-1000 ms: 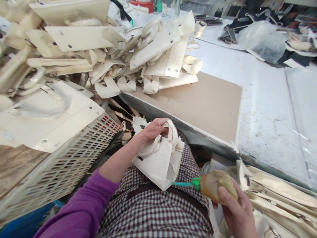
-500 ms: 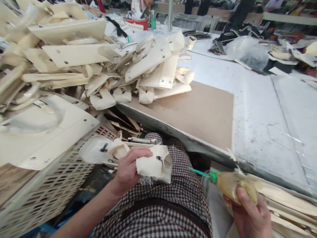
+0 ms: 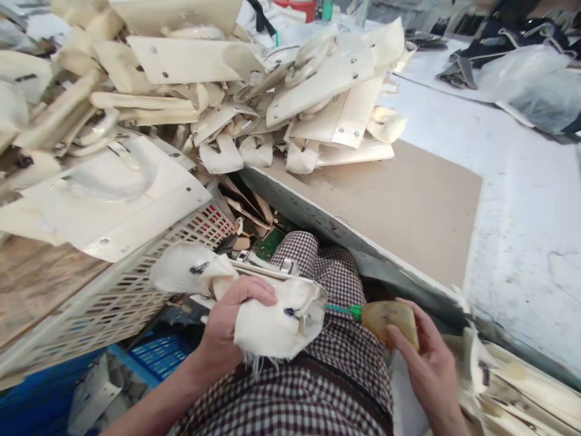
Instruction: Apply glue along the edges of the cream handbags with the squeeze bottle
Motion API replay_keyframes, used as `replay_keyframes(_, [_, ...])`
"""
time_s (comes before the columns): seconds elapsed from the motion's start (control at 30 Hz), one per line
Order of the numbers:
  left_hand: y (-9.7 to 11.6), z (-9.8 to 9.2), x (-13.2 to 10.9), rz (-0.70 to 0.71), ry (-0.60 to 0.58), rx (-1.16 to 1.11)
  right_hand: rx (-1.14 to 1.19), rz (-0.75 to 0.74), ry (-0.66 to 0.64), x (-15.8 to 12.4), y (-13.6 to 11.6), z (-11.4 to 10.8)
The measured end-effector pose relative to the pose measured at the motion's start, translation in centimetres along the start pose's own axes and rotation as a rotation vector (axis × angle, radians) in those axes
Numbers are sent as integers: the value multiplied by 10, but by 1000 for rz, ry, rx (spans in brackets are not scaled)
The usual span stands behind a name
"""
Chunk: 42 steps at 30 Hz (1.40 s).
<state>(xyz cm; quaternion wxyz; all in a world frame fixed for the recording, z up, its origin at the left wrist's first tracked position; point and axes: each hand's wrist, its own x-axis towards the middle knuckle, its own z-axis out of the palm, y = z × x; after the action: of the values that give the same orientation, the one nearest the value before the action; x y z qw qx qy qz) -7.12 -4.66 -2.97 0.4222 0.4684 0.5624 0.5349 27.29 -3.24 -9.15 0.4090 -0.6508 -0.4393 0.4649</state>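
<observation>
My left hand (image 3: 245, 309) is closed around a cream bag piece (image 3: 276, 321) with a frayed lower edge, a small dark metal fitting and a clear-wrapped handle, held over my lap. In my right hand (image 3: 422, 348) is a yellowish squeeze bottle (image 3: 388, 318) with a green cap and a thin green nozzle. The bottle lies sideways, and its nozzle tip reaches the right, open end of the bag piece. Whether the tip touches the fabric I cannot tell.
Cream bag parts (image 3: 318, 91) are heaped on the table at the back left. A white plastic basket (image 3: 136, 284) stands at my left, with a blue crate (image 3: 158, 357) below. More cream pieces (image 3: 521, 387) lie at the right. A brown board (image 3: 408, 200) covers part of the white tabletop.
My right hand has brought the bottle left, so its nozzle now meets the end of the bag piece. The left hand keeps its hold, and the piece's end is tilted more open. The view has shifted.
</observation>
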Motion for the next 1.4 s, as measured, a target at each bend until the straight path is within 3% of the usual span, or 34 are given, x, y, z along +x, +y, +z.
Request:
replay_keyframes(0.13, [-2, -4, 11, 6, 28, -26, -26, -60, -28, 4, -3, 1])
replay_keyframes(0.4, [1, 1, 1, -33, 33, -59, -70, -169, -84, 19, 3, 2])
replay_keyframes(0.57, [-3, -1, -2, 0, 36, -28, -51, -141, -189, 19, 6, -6])
replay_keyframes(0.77, [-3, -1, -8, -24, 34, -39, 25, -108, -106, 12, 9, -1])
replay_keyframes(1.0, [-1, 1, -13, -134, 58, -46, -35, -87, -218, 12, 8, -11])
replay_keyframes(1.13, [-1, 1, -15, -140, 70, -30, -54, -84, -147, 9, 11, -12])
replay_keyframes(1.27, [2, 0, -15, -136, 46, -5, -75, -170, -63, 6, 22, -9])
replay_keyframes(1.4, [3, 0, -17, -137, 40, 4, -158, -330, -101, 5, 30, -12])
